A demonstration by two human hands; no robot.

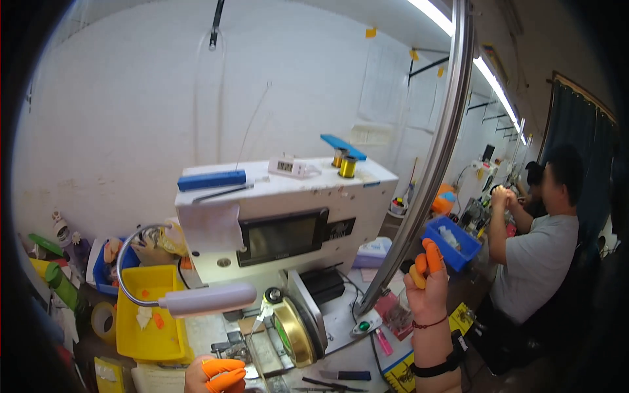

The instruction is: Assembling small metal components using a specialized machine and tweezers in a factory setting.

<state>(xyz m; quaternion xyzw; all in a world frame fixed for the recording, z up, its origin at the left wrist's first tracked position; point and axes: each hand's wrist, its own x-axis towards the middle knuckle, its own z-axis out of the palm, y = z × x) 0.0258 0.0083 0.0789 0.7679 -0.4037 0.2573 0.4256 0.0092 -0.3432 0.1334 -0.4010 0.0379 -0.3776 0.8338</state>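
My left hand (215,376) is at the lower edge, with orange finger cots on its curled fingers. It is closed, and whatever it may hold is too small to see. Just beyond it stands a white bench machine (314,196) with a dark screen (283,237) and a gold wheel-like spool (293,333) on its front. My right hand (429,288) is raised to the right of the machine, palm turned inward. Orange and yellowish cots cover its fingertips, which are pressed together in a pinch. Nothing I can name shows between them.
A lamp (209,300) on a bent neck crosses in front of a yellow bin (151,327). A metal post (419,157) rises right of the machine. A dark-handled knife (347,375) lies on the bench. Two people work farther right, past a blue bin (458,254).
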